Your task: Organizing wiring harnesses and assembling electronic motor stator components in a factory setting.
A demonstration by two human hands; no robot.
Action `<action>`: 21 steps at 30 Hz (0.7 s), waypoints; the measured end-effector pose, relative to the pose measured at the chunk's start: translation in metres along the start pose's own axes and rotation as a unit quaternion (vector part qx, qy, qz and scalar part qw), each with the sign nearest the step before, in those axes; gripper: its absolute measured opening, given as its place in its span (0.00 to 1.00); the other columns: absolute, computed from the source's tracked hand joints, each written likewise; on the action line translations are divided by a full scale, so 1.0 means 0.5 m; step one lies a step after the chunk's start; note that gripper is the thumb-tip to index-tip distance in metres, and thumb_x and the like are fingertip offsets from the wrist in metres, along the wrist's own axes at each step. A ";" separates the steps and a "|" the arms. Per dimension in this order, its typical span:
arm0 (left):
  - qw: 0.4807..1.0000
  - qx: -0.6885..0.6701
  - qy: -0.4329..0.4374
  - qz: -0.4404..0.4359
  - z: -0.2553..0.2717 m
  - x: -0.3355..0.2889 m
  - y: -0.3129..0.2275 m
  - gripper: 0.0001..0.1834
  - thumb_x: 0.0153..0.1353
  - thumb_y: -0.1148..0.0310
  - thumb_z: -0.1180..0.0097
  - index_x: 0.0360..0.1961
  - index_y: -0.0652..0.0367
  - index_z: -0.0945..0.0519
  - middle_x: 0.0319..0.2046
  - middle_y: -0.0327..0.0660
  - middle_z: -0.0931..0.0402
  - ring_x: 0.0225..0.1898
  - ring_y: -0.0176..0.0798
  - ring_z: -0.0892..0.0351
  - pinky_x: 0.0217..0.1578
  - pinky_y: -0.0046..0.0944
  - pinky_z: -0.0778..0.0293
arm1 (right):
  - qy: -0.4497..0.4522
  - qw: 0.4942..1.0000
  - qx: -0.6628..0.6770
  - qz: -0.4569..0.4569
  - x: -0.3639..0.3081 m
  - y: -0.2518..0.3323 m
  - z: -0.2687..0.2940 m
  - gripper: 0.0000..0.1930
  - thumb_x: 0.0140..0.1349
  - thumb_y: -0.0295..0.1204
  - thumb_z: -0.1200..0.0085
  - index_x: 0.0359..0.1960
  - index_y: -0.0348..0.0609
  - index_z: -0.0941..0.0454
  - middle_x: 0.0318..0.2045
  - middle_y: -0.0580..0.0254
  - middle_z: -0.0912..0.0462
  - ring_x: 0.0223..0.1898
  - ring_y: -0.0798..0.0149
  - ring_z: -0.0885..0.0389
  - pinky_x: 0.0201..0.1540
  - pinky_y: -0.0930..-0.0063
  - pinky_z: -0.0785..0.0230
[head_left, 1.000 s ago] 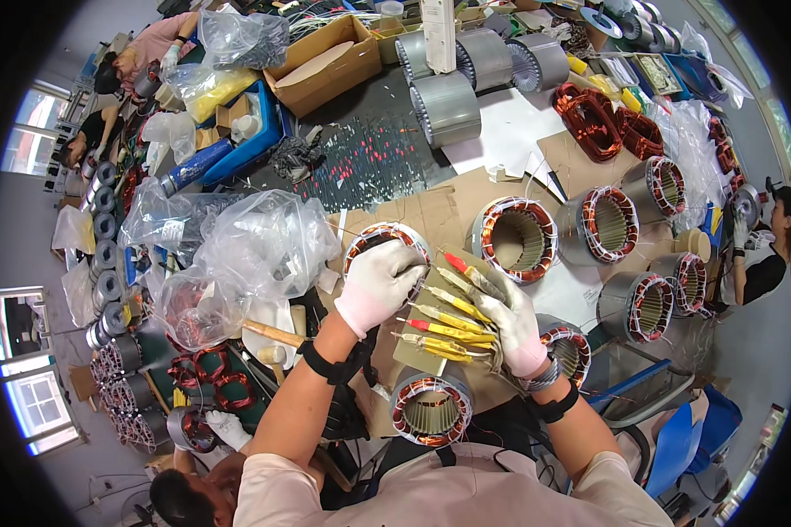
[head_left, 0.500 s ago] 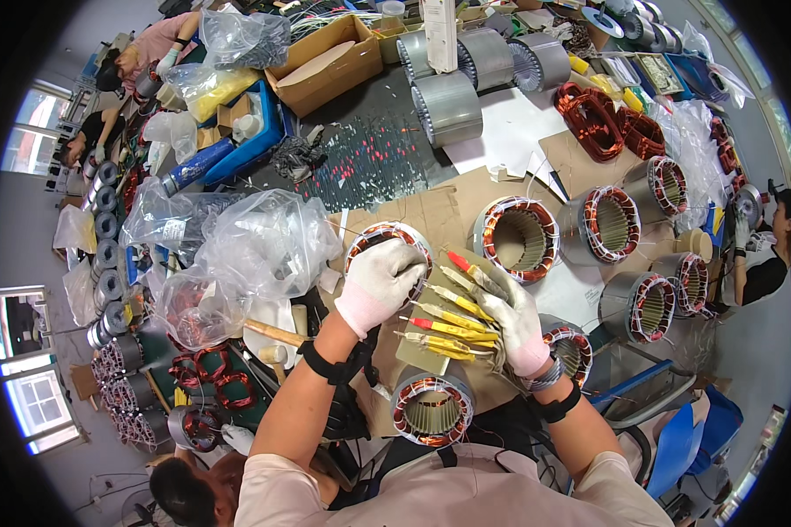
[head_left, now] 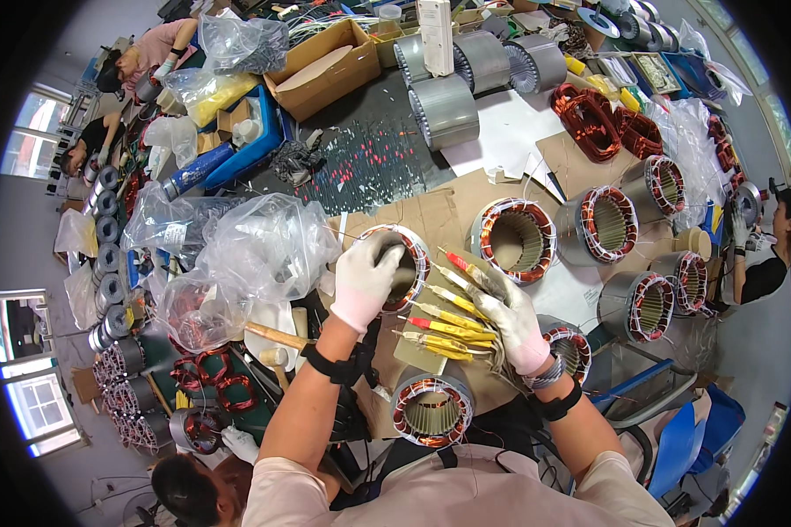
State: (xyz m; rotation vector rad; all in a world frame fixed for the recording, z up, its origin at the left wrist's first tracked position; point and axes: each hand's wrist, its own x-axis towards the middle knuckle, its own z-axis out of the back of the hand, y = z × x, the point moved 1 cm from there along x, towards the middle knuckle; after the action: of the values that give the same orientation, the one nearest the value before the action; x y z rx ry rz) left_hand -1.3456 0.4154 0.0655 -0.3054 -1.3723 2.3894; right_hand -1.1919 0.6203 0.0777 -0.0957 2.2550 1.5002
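My left hand (head_left: 366,274), in a white glove, is over the left rim of a wound motor stator (head_left: 410,290). Its fingers are curled together; what they pinch, if anything, is hidden. A thin wire sticks out beside the fingertips. The stator's copper windings are laced with white cord. My gloved right hand (head_left: 511,323) is closed around a bundle of test leads (head_left: 453,327) with yellow and red sleeves and bare metal tips pointing left. Part of the bundle is hidden by the palm. Below the leads, nearest my body, another stator (head_left: 432,413) shows its open bore.
More wound stators (head_left: 517,239) stand to the right on brown cardboard. Clear plastic bags (head_left: 268,246) and a wooden-handled hammer (head_left: 277,335) lie left. Bare stator cores (head_left: 446,111) and red coils (head_left: 589,123) are farther back. Other people (head_left: 185,487) work around the bench.
My left hand has shifted left across the stator's rim, uncovering more of its bore and right-hand windings. My right hand keeps its hold on the leads and has hardly moved.
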 end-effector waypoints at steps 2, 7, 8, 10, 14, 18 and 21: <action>0.996 0.078 -0.020 -0.035 -0.009 0.012 -0.001 0.11 0.67 0.67 0.41 0.44 0.61 0.14 0.40 0.50 0.13 0.40 0.51 0.13 0.44 0.46 0.19 | 0.003 1.000 -0.001 0.001 -0.002 0.002 -0.001 0.30 0.72 0.34 0.43 0.71 0.31 0.33 0.63 0.55 0.21 0.62 0.67 0.24 0.68 0.68 0.32; 0.969 0.241 -0.040 0.024 -0.015 0.031 -0.026 0.12 0.67 0.60 0.39 0.40 0.56 0.14 0.38 0.48 0.15 0.42 0.57 0.14 0.44 0.51 0.20 | 0.008 1.000 -0.030 -0.003 -0.005 0.006 0.001 0.30 0.72 0.34 0.43 0.71 0.31 0.33 0.63 0.55 0.21 0.62 0.67 0.25 0.68 0.67 0.32; 0.963 0.265 -0.041 0.015 -0.018 0.033 -0.024 0.11 0.67 0.60 0.38 0.40 0.56 0.14 0.39 0.47 0.14 0.41 0.55 0.14 0.43 0.50 0.20 | 0.003 0.999 -0.042 0.003 -0.006 0.005 0.001 0.30 0.72 0.34 0.43 0.71 0.31 0.33 0.63 0.55 0.21 0.62 0.67 0.25 0.68 0.68 0.32; 0.964 0.261 -0.052 -0.004 -0.021 0.038 -0.018 0.11 0.67 0.60 0.38 0.40 0.56 0.13 0.39 0.47 0.14 0.41 0.56 0.14 0.43 0.49 0.19 | -0.001 0.998 -0.054 0.010 -0.007 0.001 0.003 0.30 0.72 0.33 0.43 0.71 0.31 0.33 0.63 0.55 0.21 0.63 0.67 0.25 0.68 0.68 0.32; 0.981 0.175 -0.074 -0.044 -0.013 0.047 -0.006 0.12 0.67 0.63 0.39 0.42 0.59 0.12 0.39 0.49 0.13 0.41 0.53 0.13 0.45 0.46 0.19 | -0.007 0.998 -0.055 0.012 -0.010 0.000 0.000 0.30 0.72 0.33 0.43 0.72 0.31 0.33 0.64 0.56 0.22 0.63 0.67 0.25 0.68 0.68 0.32; 0.994 0.104 -0.016 -0.037 -0.006 0.044 -0.007 0.13 0.65 0.66 0.38 0.44 0.63 0.12 0.39 0.50 0.13 0.42 0.49 0.12 0.47 0.42 0.20 | 0.003 0.999 -0.033 0.006 -0.011 -0.002 -0.001 0.30 0.72 0.32 0.44 0.72 0.31 0.34 0.64 0.56 0.22 0.63 0.67 0.25 0.69 0.67 0.32; 0.996 0.058 0.025 -0.070 0.015 0.041 -0.029 0.11 0.66 0.68 0.38 0.45 0.63 0.12 0.39 0.48 0.13 0.43 0.47 0.13 0.48 0.41 0.20 | 0.010 1.000 -0.022 0.003 -0.011 0.003 -0.005 0.30 0.72 0.32 0.44 0.73 0.31 0.35 0.65 0.55 0.23 0.64 0.65 0.25 0.69 0.66 0.33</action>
State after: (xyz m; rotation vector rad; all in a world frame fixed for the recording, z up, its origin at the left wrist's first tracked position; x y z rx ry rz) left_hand -1.3640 0.4249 0.0817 -0.2276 -1.1857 2.3190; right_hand -1.1879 0.6177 0.0818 -0.1181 2.2409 1.5583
